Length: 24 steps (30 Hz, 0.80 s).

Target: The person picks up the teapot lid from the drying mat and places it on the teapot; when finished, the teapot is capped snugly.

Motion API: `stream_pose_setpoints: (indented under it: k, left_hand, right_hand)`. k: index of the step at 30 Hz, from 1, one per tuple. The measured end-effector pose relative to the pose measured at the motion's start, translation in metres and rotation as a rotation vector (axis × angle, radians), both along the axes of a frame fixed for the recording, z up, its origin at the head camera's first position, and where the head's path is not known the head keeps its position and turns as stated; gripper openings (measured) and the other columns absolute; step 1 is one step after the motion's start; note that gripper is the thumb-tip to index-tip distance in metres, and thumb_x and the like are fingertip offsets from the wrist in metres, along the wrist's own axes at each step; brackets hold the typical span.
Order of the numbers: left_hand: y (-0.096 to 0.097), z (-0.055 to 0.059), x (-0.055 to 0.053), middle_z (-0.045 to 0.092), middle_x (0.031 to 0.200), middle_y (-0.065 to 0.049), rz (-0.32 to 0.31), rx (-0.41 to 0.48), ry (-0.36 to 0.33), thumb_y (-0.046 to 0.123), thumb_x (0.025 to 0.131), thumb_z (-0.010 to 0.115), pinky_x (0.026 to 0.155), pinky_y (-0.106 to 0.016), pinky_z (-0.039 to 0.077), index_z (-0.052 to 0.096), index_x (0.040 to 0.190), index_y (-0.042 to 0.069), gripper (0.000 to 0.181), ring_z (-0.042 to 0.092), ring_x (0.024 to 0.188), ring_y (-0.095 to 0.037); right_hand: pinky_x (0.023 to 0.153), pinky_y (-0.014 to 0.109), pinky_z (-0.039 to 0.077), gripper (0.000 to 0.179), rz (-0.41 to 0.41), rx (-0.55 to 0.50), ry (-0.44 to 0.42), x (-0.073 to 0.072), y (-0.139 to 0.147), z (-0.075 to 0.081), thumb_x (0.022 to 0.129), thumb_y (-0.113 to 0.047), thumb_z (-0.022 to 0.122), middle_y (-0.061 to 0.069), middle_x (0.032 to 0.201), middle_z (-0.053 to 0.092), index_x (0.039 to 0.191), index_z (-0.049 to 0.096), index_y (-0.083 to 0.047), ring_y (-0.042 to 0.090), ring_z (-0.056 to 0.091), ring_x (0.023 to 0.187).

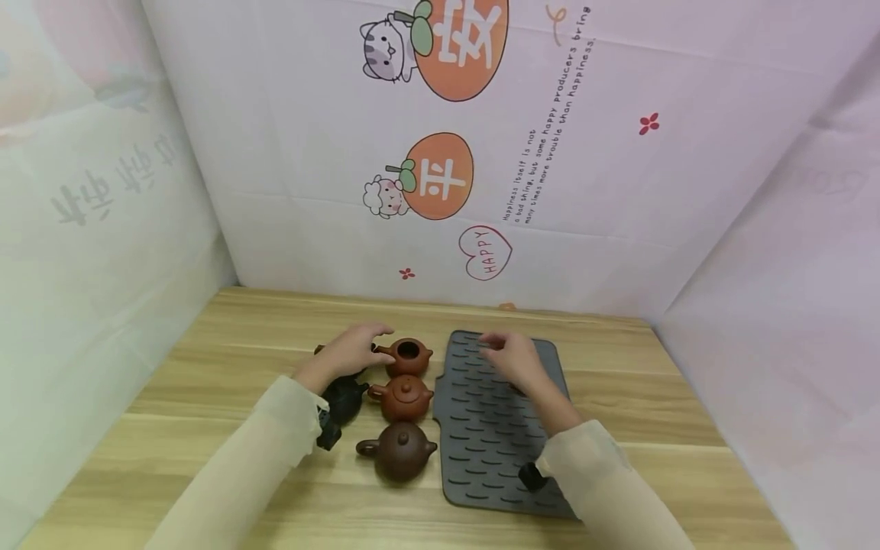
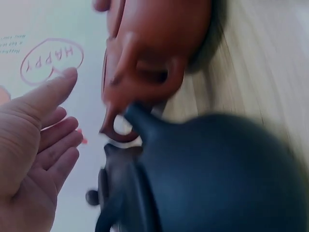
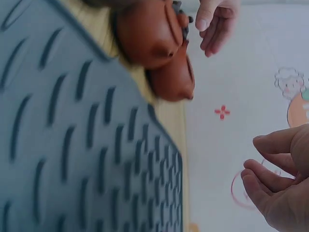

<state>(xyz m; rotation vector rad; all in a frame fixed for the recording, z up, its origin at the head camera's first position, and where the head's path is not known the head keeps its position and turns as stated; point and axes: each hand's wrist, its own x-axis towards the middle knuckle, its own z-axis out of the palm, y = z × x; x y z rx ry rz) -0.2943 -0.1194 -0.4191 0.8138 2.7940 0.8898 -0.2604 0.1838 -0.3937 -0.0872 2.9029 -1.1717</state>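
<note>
My left hand [image 1: 352, 353] hovers by the handle of a lidless reddish-brown teapot [image 1: 417, 365], its thumb and fingers apart. In the left wrist view that hand [image 2: 36, 145] holds nothing. Directly in front of this teapot stands a lidded reddish-brown teapot [image 1: 404, 406], and nearer me a dark brown teapot [image 1: 402, 455]. A black teapot [image 1: 343, 402] sits under my left wrist, partly hidden by it. Over the grey ridged mat [image 1: 474, 451] is my right hand [image 1: 514, 357]; its fingers bend loosely around nothing in the right wrist view.
Another dark object [image 1: 360, 373] shows only in part behind my left hand. The wooden table [image 1: 241, 367] ends at a printed cloth backdrop [image 1: 584, 252], with cloth walls on both sides. The mat lies to the right of the teapots.
</note>
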Motion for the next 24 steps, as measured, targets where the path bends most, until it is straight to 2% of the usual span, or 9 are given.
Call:
stream_pose_setpoints:
  k: [7, 14, 24]
  left_hand:
    - [0.017, -0.011, -0.006, 0.054, 0.131, -0.021, -0.029, -0.041, -0.004, 0.021, 0.090, 0.073, 0.095, -0.047, 0.046, 0.052, 0.134, -0.007, 0.056, 0.051, 0.120, -0.036]
    - [0.022, -0.019, -0.010, 0.053, 0.134, -0.021, -0.011, -0.057, -0.026, 0.023, 0.088, 0.075, 0.096, -0.045, 0.045, 0.050, 0.137, -0.006, 0.061, 0.050, 0.123, -0.035]
    - [0.027, -0.024, -0.013, 0.058, 0.126, -0.017, 0.016, -0.043, -0.028, 0.021, 0.088, 0.076, 0.088, -0.041, 0.050, 0.056, 0.132, -0.003, 0.054, 0.057, 0.112, -0.030]
  right_hand:
    - [0.092, 0.050, 0.046, 0.026, -0.052, 0.032, -0.012, 0.010, 0.033, -0.015, 0.094, -0.011, 0.065, 0.017, 0.120, 0.063, 0.118, 0.068, -0.004, 0.034, 0.057, 0.113]
    - [0.089, 0.051, 0.047, 0.029, -0.073, 0.011, -0.012, 0.017, 0.059, -0.028, 0.093, -0.009, 0.064, 0.021, 0.116, 0.063, 0.120, 0.066, 0.002, 0.037, 0.057, 0.108]
    - [0.084, 0.050, 0.049, 0.027, -0.079, 0.033, -0.039, 0.015, 0.081, -0.047, 0.091, -0.010, 0.068, 0.021, 0.113, 0.063, 0.115, 0.067, 0.003, 0.037, 0.058, 0.106]
